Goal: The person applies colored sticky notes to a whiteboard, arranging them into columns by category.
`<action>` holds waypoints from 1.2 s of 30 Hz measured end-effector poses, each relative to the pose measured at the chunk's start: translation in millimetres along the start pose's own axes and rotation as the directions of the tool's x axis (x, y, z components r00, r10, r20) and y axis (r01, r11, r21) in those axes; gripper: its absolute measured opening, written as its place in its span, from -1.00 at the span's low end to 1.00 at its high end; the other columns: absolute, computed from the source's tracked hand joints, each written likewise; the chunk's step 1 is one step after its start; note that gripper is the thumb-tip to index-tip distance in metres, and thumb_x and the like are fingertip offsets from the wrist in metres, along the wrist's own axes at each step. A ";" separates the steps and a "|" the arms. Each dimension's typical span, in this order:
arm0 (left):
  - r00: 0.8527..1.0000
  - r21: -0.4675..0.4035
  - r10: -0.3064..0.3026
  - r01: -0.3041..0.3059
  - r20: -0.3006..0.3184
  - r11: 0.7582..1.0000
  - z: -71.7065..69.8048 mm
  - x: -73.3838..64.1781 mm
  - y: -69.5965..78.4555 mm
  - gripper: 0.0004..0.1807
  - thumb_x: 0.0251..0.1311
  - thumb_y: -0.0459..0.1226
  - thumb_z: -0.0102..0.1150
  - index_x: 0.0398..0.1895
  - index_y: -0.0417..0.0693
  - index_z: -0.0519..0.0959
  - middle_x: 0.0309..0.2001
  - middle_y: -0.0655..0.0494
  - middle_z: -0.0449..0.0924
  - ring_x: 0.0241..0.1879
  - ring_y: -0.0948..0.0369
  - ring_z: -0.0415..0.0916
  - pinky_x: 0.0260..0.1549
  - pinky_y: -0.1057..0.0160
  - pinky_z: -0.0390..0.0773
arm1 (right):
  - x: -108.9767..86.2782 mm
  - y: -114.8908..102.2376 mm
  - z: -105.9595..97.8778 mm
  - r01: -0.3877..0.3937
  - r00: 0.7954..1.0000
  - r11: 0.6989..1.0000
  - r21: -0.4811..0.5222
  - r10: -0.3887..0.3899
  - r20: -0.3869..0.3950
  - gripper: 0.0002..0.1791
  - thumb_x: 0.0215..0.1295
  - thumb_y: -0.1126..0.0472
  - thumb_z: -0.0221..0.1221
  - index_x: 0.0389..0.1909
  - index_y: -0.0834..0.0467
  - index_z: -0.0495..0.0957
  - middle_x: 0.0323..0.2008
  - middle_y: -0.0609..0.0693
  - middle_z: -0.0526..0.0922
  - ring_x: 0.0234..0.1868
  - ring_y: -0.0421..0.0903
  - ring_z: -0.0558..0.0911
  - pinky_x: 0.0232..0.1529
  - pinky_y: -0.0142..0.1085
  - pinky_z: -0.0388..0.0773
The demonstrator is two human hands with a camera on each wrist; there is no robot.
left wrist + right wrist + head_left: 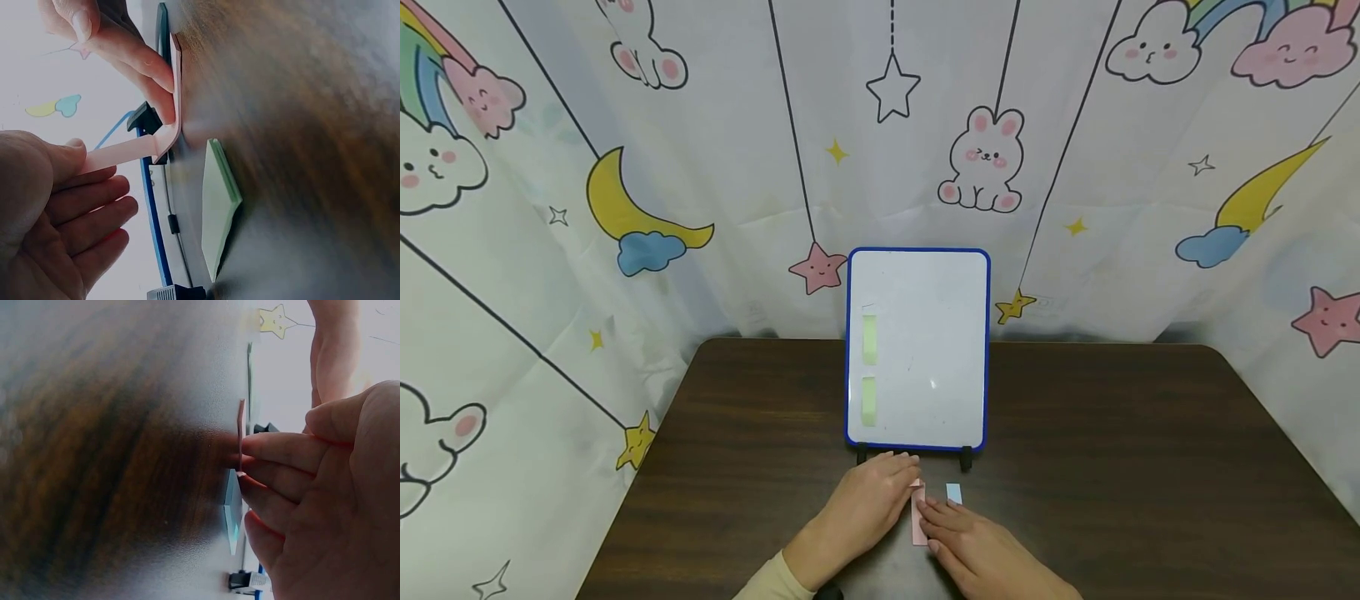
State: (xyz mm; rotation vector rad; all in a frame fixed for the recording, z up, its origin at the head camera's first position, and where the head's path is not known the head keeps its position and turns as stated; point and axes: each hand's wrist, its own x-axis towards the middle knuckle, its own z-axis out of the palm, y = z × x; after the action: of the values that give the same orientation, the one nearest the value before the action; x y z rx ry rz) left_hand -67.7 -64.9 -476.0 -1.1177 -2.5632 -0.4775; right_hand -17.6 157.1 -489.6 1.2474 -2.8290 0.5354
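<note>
My left hand point(868, 504) pinches the free end of a pink sticky note strip point(122, 154) between thumb and forefinger. The strip bends up from a narrow pink sticky note pad point(919, 529) lying on the table. With fairly straight fingers, my right hand point(973, 542) presses that pad down. Beside it lies a blue sticky note pad point(953, 493), partly covered by the right hand in the head view. A green sticky note pad point(219, 209) rests near the left hand, hidden in the head view.
Behind the hands a blue-framed whiteboard point(932, 350) stands on black feet point(966, 458). Two green strips point(869, 340) stick to its left side, one above the other. The dark wooden table point(1112, 450) reaches back to a patterned white curtain point(737, 167).
</note>
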 end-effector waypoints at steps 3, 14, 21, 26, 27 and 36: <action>1.000 0.005 0.000 0.000 0.001 1.000 0.4 0.2 0.7 -0.86 0.38 -0.26 0.25 -0.11 -0.06 0.74 0.03 0.08 0.77 0.11 0.19 0.69 0.17 0.16 0.66 | 0.0 0.7 -0.1 0.006 1.000 1.000 -0.002 -0.006 0.006 -0.53 0.64 0.08 -0.08 0.35 0.22 0.50 0.37 0.06 0.54 0.36 0.03 0.57 0.25 -0.02 0.62; 1.000 0.020 -0.003 0.003 -0.005 1.000 0.7 -0.3 2.2 -0.83 0.38 -0.26 0.25 -0.08 -0.08 0.74 0.06 0.06 0.76 0.13 0.18 0.69 0.20 0.16 0.64 | 0.3 1.8 0.2 0.018 1.000 1.000 -0.015 -0.018 0.001 -0.55 0.63 0.09 -0.07 0.33 0.21 0.53 0.35 0.05 0.56 0.34 0.01 0.58 0.25 -0.04 0.61; 1.000 0.016 -0.004 0.005 -0.019 1.000 0.2 -0.7 2.7 -0.83 0.36 -0.26 0.27 -0.07 -0.08 0.74 0.07 0.06 0.75 0.14 0.18 0.68 0.21 0.15 0.63 | 0.3 0.8 0.0 0.006 1.000 1.000 0.002 -0.006 -0.003 -0.54 0.63 0.08 -0.07 0.34 0.22 0.52 0.35 0.04 0.57 0.34 0.01 0.58 0.25 -0.03 0.61; 0.999 0.017 0.002 -0.001 -0.036 1.000 0.0 -0.9 2.8 -0.83 0.35 -0.26 0.28 -0.08 -0.07 0.74 0.07 0.06 0.75 0.14 0.18 0.68 0.21 0.15 0.63 | 0.6 0.8 0.0 0.007 1.000 1.000 -0.002 -0.007 0.022 -0.53 0.64 0.07 -0.10 0.34 0.20 0.52 0.36 0.06 0.55 0.35 0.02 0.58 0.26 -0.03 0.61; 0.999 0.017 0.004 -0.004 -0.039 1.000 0.0 -1.0 2.8 -0.83 0.35 -0.27 0.28 -0.07 -0.07 0.74 0.07 0.06 0.75 0.14 0.18 0.68 0.21 0.15 0.63 | 0.6 0.8 0.1 0.006 1.000 1.000 -0.004 -0.006 0.027 -0.53 0.64 0.06 -0.10 0.34 0.20 0.52 0.36 0.06 0.55 0.35 0.02 0.57 0.26 -0.04 0.61; 0.994 0.040 0.042 -0.039 -0.099 0.998 -2.6 0.7 2.2 -0.80 0.28 -0.30 0.34 -0.04 -0.08 0.74 0.08 0.07 0.75 0.14 0.20 0.68 0.22 0.20 0.62 | 0.9 0.2 -0.8 -0.036 0.998 0.999 0.019 0.035 0.054 -0.51 0.66 0.03 -0.14 0.36 0.18 0.50 0.37 0.03 0.55 0.37 0.01 0.56 0.28 -0.02 0.59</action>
State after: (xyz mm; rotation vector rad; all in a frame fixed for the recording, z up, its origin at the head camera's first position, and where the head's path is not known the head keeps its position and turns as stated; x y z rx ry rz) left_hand -66.2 -64.2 -473.0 -1.1022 -2.4488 -0.4611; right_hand -18.4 156.8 -488.9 1.2355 -2.9016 0.5404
